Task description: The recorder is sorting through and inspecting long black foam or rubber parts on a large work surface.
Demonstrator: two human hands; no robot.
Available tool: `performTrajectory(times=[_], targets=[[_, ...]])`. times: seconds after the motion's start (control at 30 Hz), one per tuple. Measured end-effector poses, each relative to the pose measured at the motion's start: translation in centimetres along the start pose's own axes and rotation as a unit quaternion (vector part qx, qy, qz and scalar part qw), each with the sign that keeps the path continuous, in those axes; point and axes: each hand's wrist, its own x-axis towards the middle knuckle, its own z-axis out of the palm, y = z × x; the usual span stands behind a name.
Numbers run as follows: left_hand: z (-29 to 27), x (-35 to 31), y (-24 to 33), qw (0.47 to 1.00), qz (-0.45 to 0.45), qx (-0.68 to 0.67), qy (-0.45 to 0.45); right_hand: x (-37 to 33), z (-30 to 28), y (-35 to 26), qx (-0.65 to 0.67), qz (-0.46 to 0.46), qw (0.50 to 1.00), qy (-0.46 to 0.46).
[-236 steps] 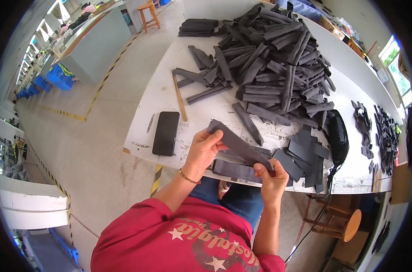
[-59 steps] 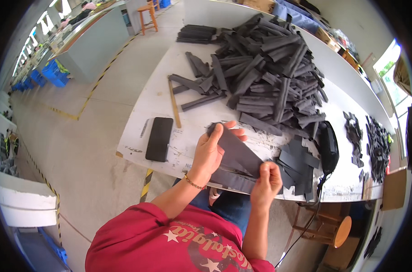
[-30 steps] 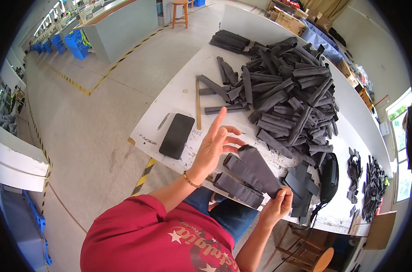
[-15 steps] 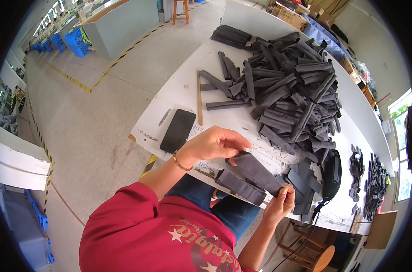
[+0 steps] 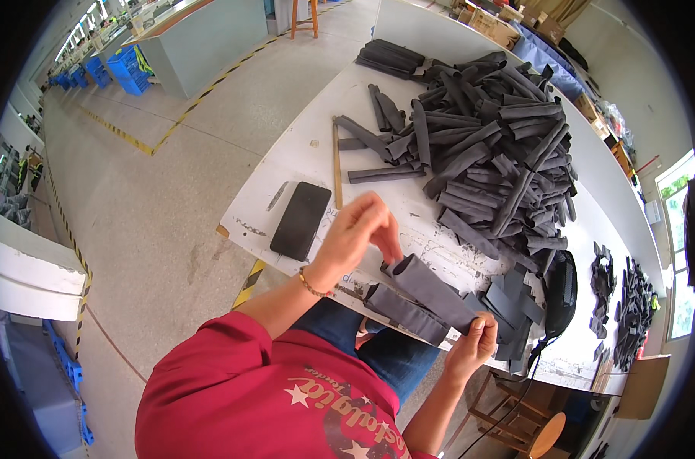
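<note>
A dark cloth tube (image 5: 435, 289) is held over the near edge of a white table (image 5: 294, 157), its right end pinched by the right hand (image 5: 471, 346). The left hand (image 5: 363, 229) is curled at the open end, its fingertips' grip unclear; the cloth is best kept untwisted.

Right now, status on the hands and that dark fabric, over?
Right hand gripping one end of dark fabric. Left hand, blurred, at the open other end. Another strip close beside.
</note>
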Motion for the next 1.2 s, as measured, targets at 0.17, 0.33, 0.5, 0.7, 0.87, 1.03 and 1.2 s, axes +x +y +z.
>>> performTrajectory(times=[0.17,0.33,0.5,0.7,0.87,1.03,1.2], targets=[[0.7,-0.7,-2.0,0.983,0.1,0.146,-0.055,-0.4,0.0,-0.2,-0.015,0.006,1.0,0.003],[0.1,-1.5,-1.7,0.987,-0.136,0.082,-0.034,-0.3,0.4,-0.6,-0.066,0.004,0.998,-0.017],[-0.3,-2.3,-2.2,0.979,-0.179,0.099,0.012,0.4,0.5,-1.3,-0.115,0.135,0.984,-0.019],[-0.4,-0.9,-3.8,0.955,-0.197,0.223,0.022,3.1,-0.4,-0.6,-0.214,0.153,0.965,-0.017],[-0.1,-0.6,-5.3,0.884,-0.033,0.466,0.015,4.6,-1.1,1.2,-0.281,0.154,0.947,-0.031],[-1.6,-1.7,-7.5,0.808,0.039,0.588,-0.009,2.9,-1.2,2.9,-0.319,0.166,0.933,-0.024],[-0.4,-0.1,-6.9,0.762,0.138,0.622,-0.112,2.9,-0.3,3.5,-0.369,0.168,0.914,-0.008]])
